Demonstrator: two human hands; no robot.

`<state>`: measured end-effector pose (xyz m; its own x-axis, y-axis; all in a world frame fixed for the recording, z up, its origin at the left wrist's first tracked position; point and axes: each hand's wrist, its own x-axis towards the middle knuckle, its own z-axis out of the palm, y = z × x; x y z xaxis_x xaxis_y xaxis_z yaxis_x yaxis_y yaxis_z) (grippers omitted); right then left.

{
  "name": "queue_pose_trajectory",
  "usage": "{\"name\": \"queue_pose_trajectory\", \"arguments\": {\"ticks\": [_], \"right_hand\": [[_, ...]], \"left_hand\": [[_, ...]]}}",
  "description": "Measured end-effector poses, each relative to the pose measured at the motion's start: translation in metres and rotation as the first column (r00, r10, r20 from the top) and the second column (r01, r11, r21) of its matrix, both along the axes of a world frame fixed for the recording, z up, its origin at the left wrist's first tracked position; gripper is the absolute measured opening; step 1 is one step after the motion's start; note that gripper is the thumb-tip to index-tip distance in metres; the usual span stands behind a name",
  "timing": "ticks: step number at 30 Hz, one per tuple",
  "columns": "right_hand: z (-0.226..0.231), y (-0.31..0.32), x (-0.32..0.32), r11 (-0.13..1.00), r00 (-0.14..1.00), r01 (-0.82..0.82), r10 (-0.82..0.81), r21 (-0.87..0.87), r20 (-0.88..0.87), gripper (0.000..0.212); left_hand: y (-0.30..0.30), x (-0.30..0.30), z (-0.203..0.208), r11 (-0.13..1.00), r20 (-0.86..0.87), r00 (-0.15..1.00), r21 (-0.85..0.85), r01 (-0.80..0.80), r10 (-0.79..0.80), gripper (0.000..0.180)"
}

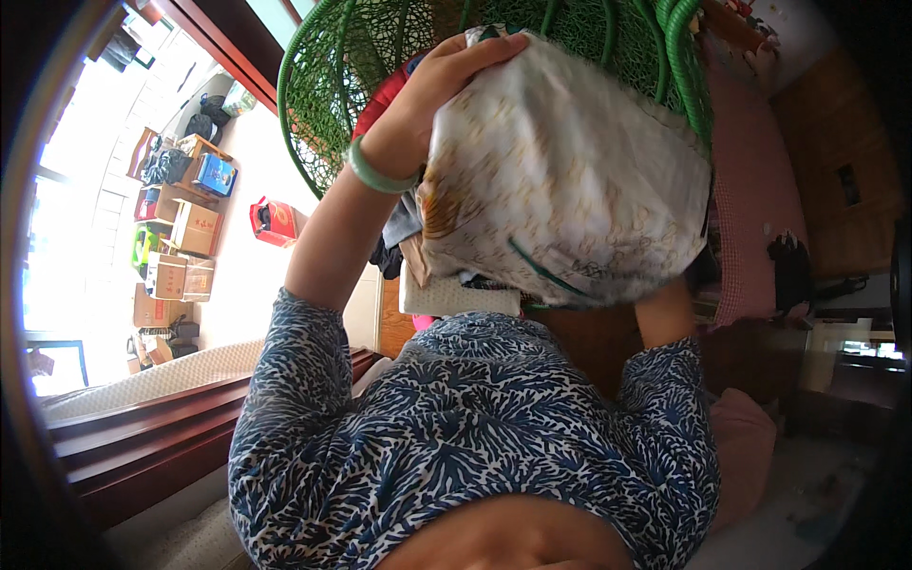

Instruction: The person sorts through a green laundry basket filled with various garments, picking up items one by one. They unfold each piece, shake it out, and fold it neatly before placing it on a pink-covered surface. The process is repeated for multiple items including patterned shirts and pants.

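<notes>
A white, folded cloth point(570, 171) with pale brown patterning hangs in front of me, with a golden-brown patch and a dark green stripe on it. My left hand point(446, 81) is closed on its upper left edge, one digit lying over the front. A pale green bangle point(378, 171) circles that wrist. My right forearm point(667, 312) goes up behind the cloth's lower right corner, where the cloth hides the hand and its fingers. Behind the cloth stands a green woven basket chair point(370, 57). Something red point(382, 100) shows beside my left wrist, and grey fabric point(404, 220) sticks out below it.
A cream textured pad point(456, 297) lies just below the cloth. At right is a pink checked cover point(755, 209) beside a wooden cabinet point(845, 142). On the left, past a dark red wooden frame point(171, 437), are several cardboard boxes point(197, 228) and a red bag point(274, 221).
</notes>
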<state>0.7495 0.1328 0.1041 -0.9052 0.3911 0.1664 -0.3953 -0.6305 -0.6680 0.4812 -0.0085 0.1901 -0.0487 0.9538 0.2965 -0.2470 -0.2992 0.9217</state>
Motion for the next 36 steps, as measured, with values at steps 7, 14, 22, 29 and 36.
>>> {"name": "queue_pose_trajectory", "arguments": {"ticks": [7,14,22,29,36], "right_hand": [[-0.160,-0.065,0.016,0.916,0.924,0.213,-0.077,-0.338,0.374,0.038],[-0.193,-0.099,0.055,0.856,0.963,0.170,-0.040,-0.487,0.266,0.043],[-0.230,-0.104,0.069,0.915,0.974,0.204,-0.227,-0.349,-0.025,0.049],[-0.189,-0.182,0.079,0.647,0.914,0.391,-0.357,-0.655,0.193,0.066],[-0.096,-0.194,0.069,0.439,0.321,0.758,-0.895,0.481,0.310,0.039]], "left_hand": [[0.015,-0.015,-0.145,0.993,0.160,0.987,-0.114,0.001,0.017,0.049],[-0.078,0.081,-0.226,0.733,0.973,0.216,-0.205,0.649,0.081,0.081],[-0.035,0.060,-0.211,0.589,0.458,0.858,-0.635,0.500,-0.234,0.037],[0.012,0.051,-0.229,0.355,0.555,0.785,-0.700,0.620,-0.276,0.034],[0.038,0.042,-0.149,0.709,-0.492,0.527,-0.331,0.623,-0.693,0.033]]}}
